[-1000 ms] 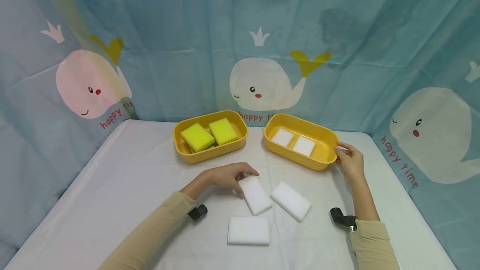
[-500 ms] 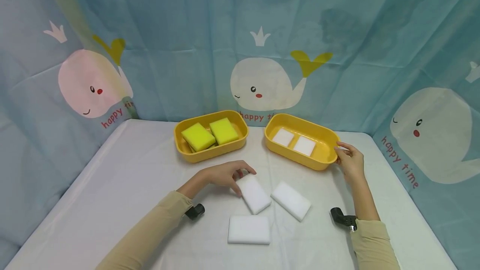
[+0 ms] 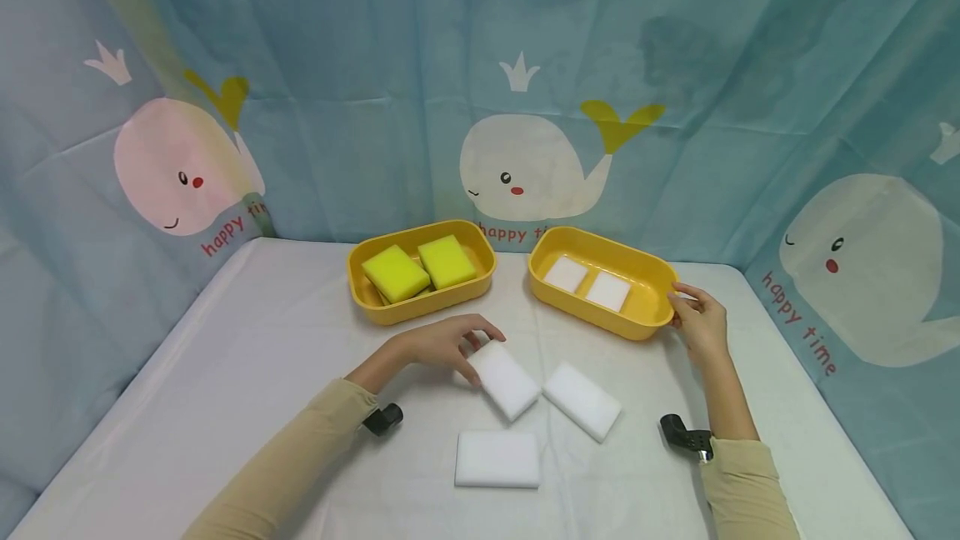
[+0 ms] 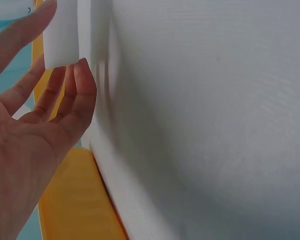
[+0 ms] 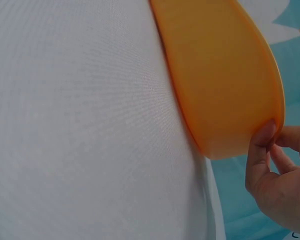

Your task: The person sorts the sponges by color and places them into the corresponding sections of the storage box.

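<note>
Between the thumb and fingers of my left hand [image 3: 442, 343] is the far end of a white sponge block [image 3: 507, 382]; the left wrist view shows this sponge [image 4: 62, 37] held above the white tabletop. Just right of it lies another white sponge [image 3: 582, 401], and a third white one [image 3: 497, 460] lies nearer to me. My right hand [image 3: 703, 329] pinches the right end of a yellow tray [image 3: 588, 312], thumb outside against the wall in the right wrist view. Two white sponges [image 3: 608, 291] lie flat inside that tray.
A second yellow tray [image 3: 431, 305] stands at the back left, with several yellow sponges [image 3: 396, 273] piled in it. Behind the table hangs a blue curtain [image 3: 360, 157] printed with whales, which also runs along both sides.
My left hand has drawn slightly left and away from me, and the sponge in it has turned and lifted a little. The right hand and both trays stay where they were.
</note>
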The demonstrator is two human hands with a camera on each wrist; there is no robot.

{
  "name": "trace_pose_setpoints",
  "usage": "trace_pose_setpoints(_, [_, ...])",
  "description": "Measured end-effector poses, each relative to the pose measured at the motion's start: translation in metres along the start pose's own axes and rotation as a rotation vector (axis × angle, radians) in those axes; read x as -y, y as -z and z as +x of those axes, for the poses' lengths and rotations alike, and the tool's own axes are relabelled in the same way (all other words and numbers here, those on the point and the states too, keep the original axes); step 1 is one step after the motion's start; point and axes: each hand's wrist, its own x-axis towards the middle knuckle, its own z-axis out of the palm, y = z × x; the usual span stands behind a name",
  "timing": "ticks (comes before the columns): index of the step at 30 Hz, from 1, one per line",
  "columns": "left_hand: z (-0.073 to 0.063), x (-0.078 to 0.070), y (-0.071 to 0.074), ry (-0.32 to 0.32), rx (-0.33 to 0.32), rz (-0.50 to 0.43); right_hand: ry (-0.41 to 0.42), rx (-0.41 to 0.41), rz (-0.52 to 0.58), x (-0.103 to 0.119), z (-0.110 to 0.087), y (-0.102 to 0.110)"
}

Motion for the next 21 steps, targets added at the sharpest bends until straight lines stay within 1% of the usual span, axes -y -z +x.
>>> trace_pose_setpoints(9, [-0.0013, -0.0022, 0.0041, -0.007, -0.011, -0.019, -0.014, -0.005, 0.001, 0.0002, 0.0002, -0.0006])
trace_pose_setpoints(16, [-0.0006, -0.0043, 0.0054, -0.023, -0.04, -0.021, 0.008, -0.003, 0.019, 0.0004, 0.0001, 0.0])
trace_pose_setpoints(21, [0.0007, -0.0059, 0.0057, -0.026, -0.081, 0.005, 0.005, -0.001, 0.011, 0.0005, -0.0006, 0.0007])
